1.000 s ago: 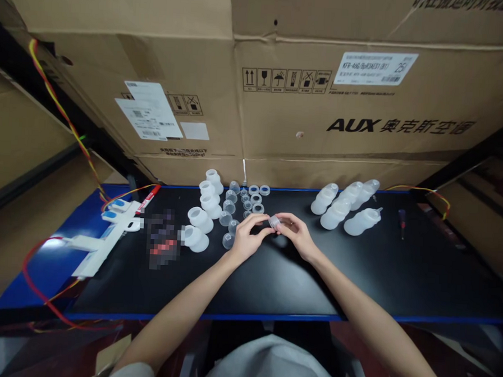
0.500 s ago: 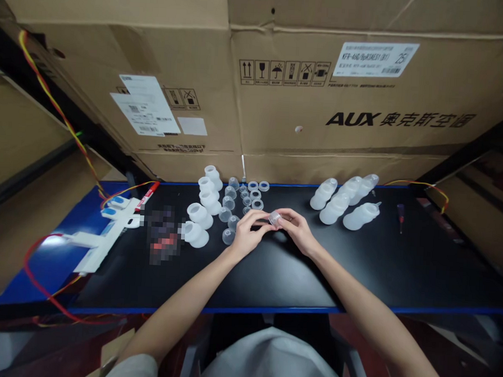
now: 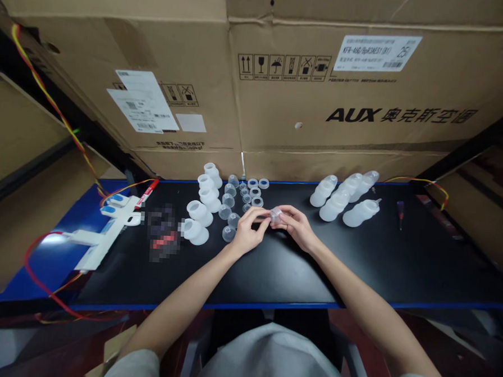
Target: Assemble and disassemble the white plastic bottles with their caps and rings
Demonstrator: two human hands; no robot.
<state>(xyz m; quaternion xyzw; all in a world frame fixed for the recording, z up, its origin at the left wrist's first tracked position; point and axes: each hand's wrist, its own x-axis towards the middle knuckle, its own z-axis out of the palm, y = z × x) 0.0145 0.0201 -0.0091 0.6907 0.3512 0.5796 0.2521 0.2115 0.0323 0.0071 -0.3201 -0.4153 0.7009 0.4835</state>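
Observation:
A small clear plastic cap (image 3: 276,214) is pinched between both hands just above the black table (image 3: 272,268). My left hand (image 3: 247,232) curls its fingers round the cap's left side. On the right side my right hand (image 3: 294,227) holds it with fingertips. To the left of my hands lie several clear caps (image 3: 229,204), several white rings (image 3: 257,192) and several white translucent bottle bodies (image 3: 199,211). Further right, a cluster of assembled white bottles (image 3: 343,199) lies on its side.
Big cardboard boxes (image 3: 282,89) wall off the back of the table. A white and blue tool (image 3: 106,226) with red and yellow wires, a red marker (image 3: 146,193) and a blurred patch (image 3: 162,237) lie at the left. A small screwdriver (image 3: 400,212) lies at the right.
Both hands stay together on the small cap, with only slight finger shifts. The view has tilted a little, so everything sits slightly higher in the frame.

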